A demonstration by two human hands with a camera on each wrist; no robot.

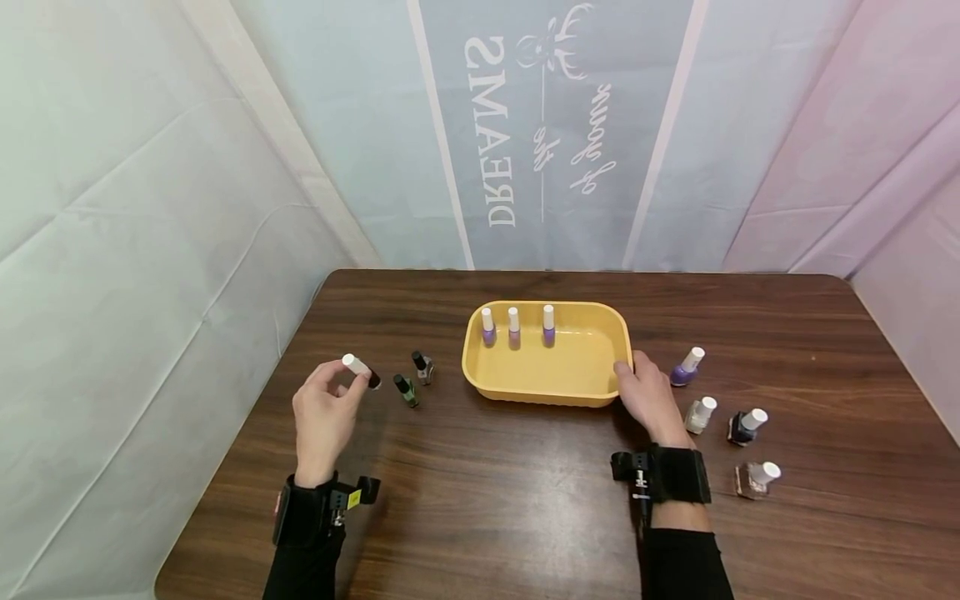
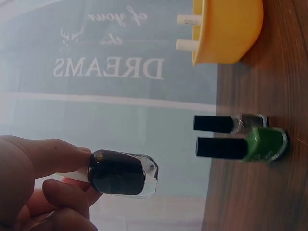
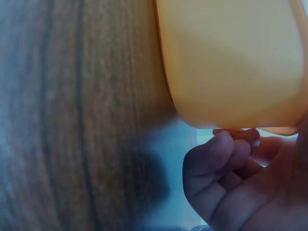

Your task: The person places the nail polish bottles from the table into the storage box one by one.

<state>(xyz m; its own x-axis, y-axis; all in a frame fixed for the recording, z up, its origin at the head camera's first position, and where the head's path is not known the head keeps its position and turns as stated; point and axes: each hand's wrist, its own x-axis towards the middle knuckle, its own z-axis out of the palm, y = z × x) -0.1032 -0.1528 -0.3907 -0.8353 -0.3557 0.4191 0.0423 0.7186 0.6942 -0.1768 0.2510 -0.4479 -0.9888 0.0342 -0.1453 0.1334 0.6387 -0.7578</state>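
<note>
A dark nail polish bottle (image 2: 118,173) with a white cap is pinched by the cap in my left hand (image 1: 324,421), raised over the table's left side and tilted. Close to it on the table stand a green nail polish bottle (image 1: 408,394) and a glittery greyish one (image 1: 425,371), both black-capped. My right hand (image 1: 649,404) grips the right end of a yellow tray (image 1: 577,367), thumb over the rim and fingers curled outside. Inside the tray, along its far side, three white-capped bottles stand: a purple one (image 1: 489,336), a pale pink one (image 1: 514,339) and another purple one (image 1: 549,336).
Right of the tray, several white-capped bottles stand on the brown table (image 1: 525,500): purple (image 1: 683,374), whitish (image 1: 698,418), dark (image 1: 741,428) and glittery clear (image 1: 751,482). Printed cloth (image 1: 555,167) hangs behind the table, with white cloth (image 1: 135,292) at the left.
</note>
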